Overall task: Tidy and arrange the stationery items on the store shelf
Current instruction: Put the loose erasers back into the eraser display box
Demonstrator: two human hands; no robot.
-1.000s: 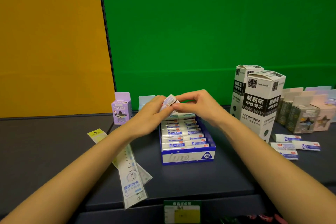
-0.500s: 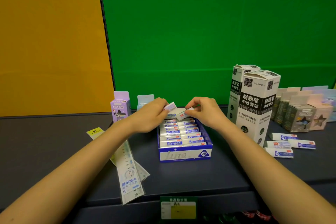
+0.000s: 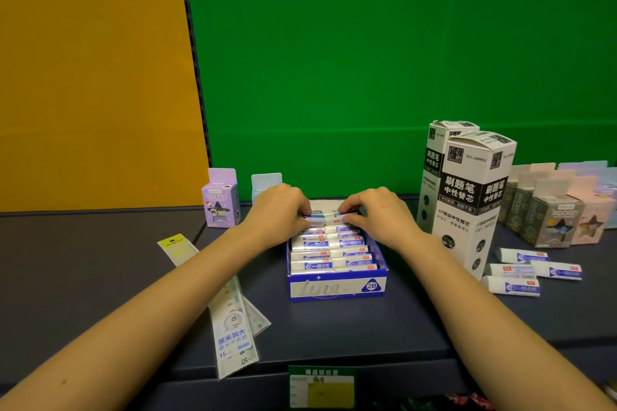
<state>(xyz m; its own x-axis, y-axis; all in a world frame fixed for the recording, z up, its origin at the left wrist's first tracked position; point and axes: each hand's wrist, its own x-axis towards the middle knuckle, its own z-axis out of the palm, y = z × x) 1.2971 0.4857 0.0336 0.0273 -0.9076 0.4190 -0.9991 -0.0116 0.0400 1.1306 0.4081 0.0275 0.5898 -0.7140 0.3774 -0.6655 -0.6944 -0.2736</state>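
Observation:
A blue and white display box (image 3: 337, 289) marked 2B stands in the middle of the dark shelf, filled with rows of white and blue erasers (image 3: 329, 245). My left hand (image 3: 278, 210) and my right hand (image 3: 374, 210) meet over the box's far end. Each pinches one end of a single eraser (image 3: 325, 218) that lies level on the back row. Three loose erasers (image 3: 531, 272) of the same kind lie on the shelf to the right.
Two tall white and black refill cartons (image 3: 470, 197) stand right of the box. Several small grey and pink boxes (image 3: 554, 210) line the far right. A purple box (image 3: 221, 200) and a pale blue one (image 3: 266, 181) stand behind left. Packaged rulers (image 3: 233, 327) lie at left.
Both hands have come down from above the box to its back row. The eraser they hold went from tilted in the air to lying level on the row.

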